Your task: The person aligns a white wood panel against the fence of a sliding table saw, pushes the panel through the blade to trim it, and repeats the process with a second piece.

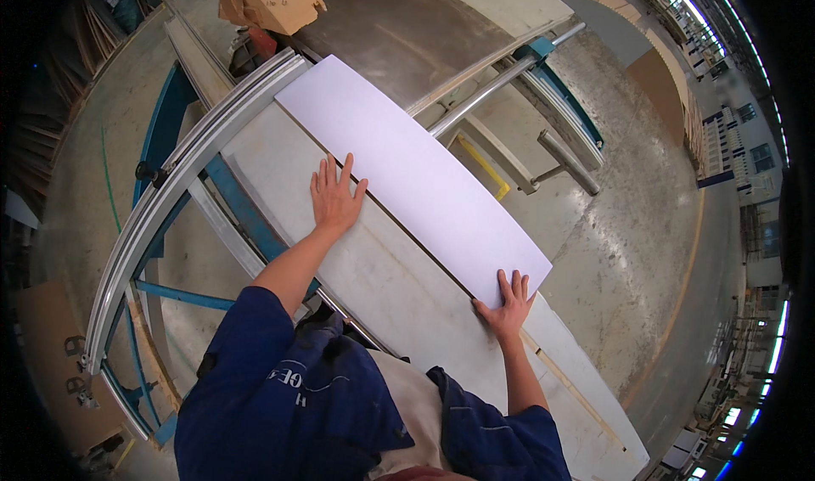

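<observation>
A long white panel (416,171) lies across a worn pale machine table (373,269), slanting from upper left to lower right. My left hand (337,199) rests with fingers spread at the panel's near edge, its palm over the table and fingertips by the edge. Near the panel's right end, my right hand (508,307) lies with fingers extended onto the white surface and the thumb along the near edge. Neither hand is wrapped around anything. A dark line runs along the near side of the panel.
A curved-looking metal rail (195,158) on a blue frame borders the left. Beyond the panel are a dark brown board (399,31), a cardboard box (276,1) and a metal bar (484,95). A thin wooden strip (577,392) lies at lower right. Stacked sheets (671,99) stand farther right.
</observation>
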